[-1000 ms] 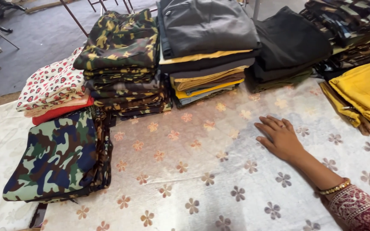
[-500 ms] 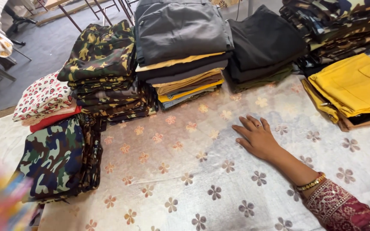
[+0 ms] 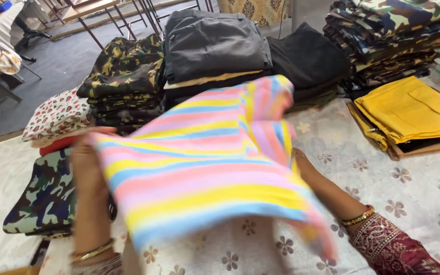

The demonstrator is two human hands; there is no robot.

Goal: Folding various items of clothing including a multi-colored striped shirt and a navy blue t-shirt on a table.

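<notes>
Left hand: closed on edge of striped pastel cloth, newly brought in, held spread above floral table cover; right hand now under cloth, grip not visible. Beyond: camouflage stack, grey stack, yellow pile

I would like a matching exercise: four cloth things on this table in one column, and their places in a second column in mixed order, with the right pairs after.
Things:
1. striped cloth
2. yellow folded pile
3. grey folded garment
4. green camouflage piece

Places:
A. on top of the middle stack at the back
B. at the left edge of the table, near the left hand
C. held up in the air, in front of the stacks
D. on the right side of the table

Pairs: 1-C, 2-D, 3-A, 4-B
</notes>
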